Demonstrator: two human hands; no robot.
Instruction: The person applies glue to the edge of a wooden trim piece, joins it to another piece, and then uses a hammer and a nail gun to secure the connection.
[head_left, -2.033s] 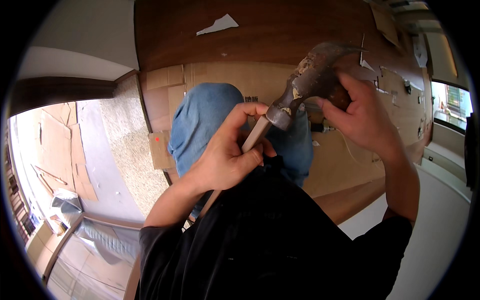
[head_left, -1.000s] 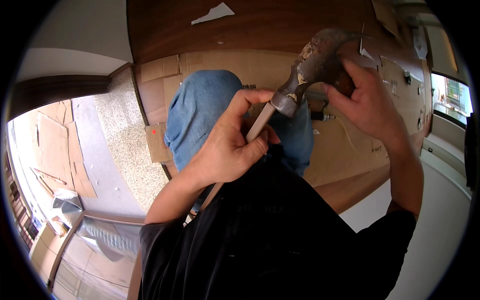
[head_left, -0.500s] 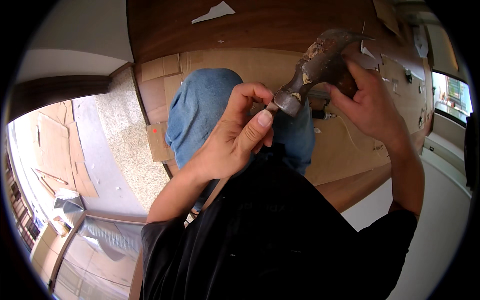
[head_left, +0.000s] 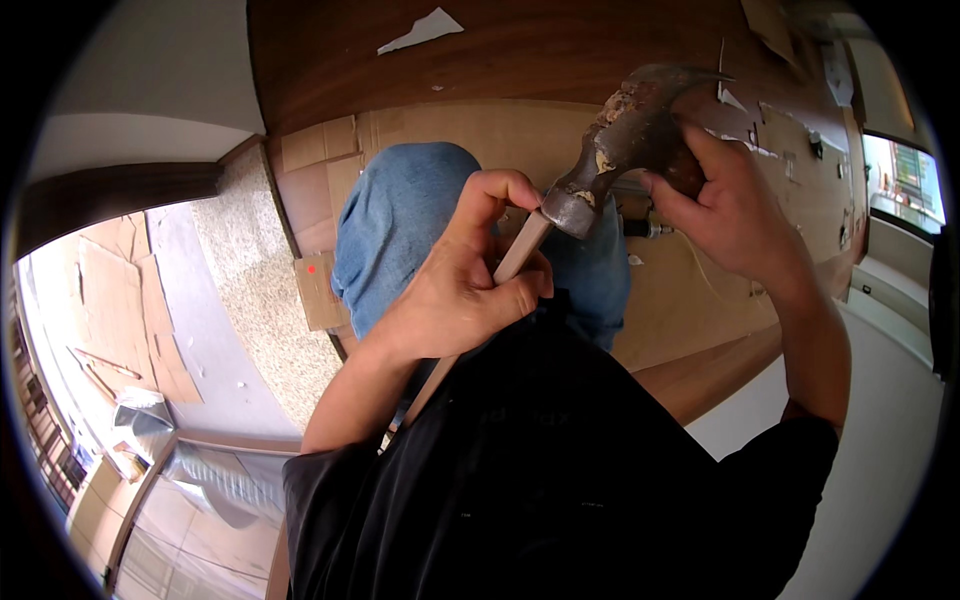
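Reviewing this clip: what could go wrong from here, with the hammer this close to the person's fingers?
Pinched finger: the left hand's index finger sits right by the face of the hammer, so a slight knock might catch it.

Slipping strip: the narrow wooden strip meets that small face end-on and could slide off.

Dropped hammer: if the right hand loosened, it might fall toward the jeans-clad legs.
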